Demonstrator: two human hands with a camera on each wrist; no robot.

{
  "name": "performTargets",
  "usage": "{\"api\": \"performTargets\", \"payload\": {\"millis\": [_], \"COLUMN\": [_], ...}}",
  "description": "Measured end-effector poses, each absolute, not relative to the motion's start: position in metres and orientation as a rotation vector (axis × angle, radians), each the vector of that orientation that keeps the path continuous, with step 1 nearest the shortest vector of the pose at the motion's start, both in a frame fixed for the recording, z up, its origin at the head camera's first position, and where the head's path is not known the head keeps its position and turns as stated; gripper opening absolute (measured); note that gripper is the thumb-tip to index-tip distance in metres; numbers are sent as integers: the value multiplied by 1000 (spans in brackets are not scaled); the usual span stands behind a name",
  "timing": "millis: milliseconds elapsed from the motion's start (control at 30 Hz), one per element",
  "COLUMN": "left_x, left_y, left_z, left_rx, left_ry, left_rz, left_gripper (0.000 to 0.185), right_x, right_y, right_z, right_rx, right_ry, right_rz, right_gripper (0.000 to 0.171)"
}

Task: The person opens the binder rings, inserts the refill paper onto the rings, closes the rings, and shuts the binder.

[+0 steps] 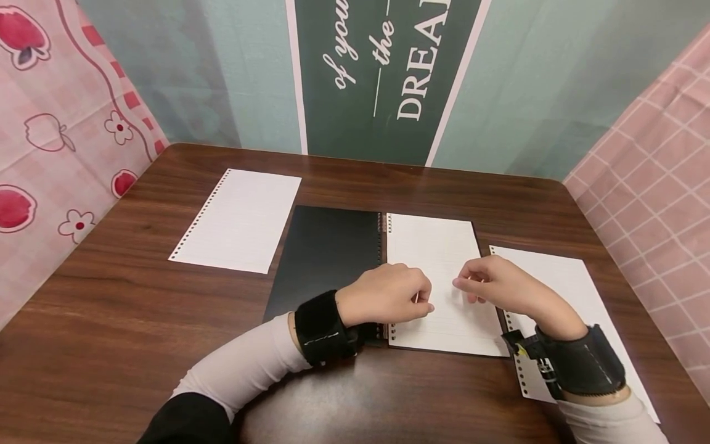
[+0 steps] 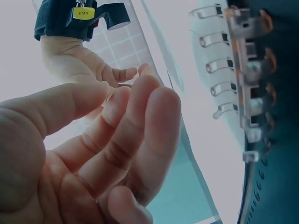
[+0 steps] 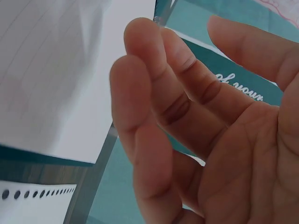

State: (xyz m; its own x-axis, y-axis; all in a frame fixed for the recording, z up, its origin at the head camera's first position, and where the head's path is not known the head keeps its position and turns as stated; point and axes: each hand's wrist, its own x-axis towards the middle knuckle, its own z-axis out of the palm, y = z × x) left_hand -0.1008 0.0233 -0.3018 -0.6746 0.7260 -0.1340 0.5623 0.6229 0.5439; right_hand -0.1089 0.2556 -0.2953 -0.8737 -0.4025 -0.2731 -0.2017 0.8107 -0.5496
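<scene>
Open ring binder (image 1: pixel 333 259) lying mid-desk (image 1: pixel 138 320), lined page (image 1: pixel 438 277) on its right half, left hand (image 1: pixel 388 295) loosely curled over the page's lower edge by the rings (image 2: pixel 233 88), holding nothing, right hand (image 1: pixel 496 285) relaxed just beside it above the page, loose sheets (image 1: pixel 238 219) lying either side

— What's worn on the arms?
— Pale, close-fitting long sleeves (image 1: pixel 244 364), a black layer above the left elbow.
— And the wrists?
— Thick black padded straps (image 1: pixel 318 328); the right strap (image 1: pixel 582 364) carries a small yellow tag.
</scene>
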Motion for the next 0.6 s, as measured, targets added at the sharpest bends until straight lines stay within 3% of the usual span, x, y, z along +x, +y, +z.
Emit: {"api": "performTargets", "payload": {"millis": [600], "left_x": [-108], "left_y": [41], "left_z": [-305], "left_rx": [1055], "left_ry": [2533], "left_rz": [622], "left_gripper": [28], "right_x": [-107], "right_y": [281], "right_z": [-293], "right_rx": [-398], "right_ry": [2705], "right_rz": [-697], "right_gripper": [19]}}
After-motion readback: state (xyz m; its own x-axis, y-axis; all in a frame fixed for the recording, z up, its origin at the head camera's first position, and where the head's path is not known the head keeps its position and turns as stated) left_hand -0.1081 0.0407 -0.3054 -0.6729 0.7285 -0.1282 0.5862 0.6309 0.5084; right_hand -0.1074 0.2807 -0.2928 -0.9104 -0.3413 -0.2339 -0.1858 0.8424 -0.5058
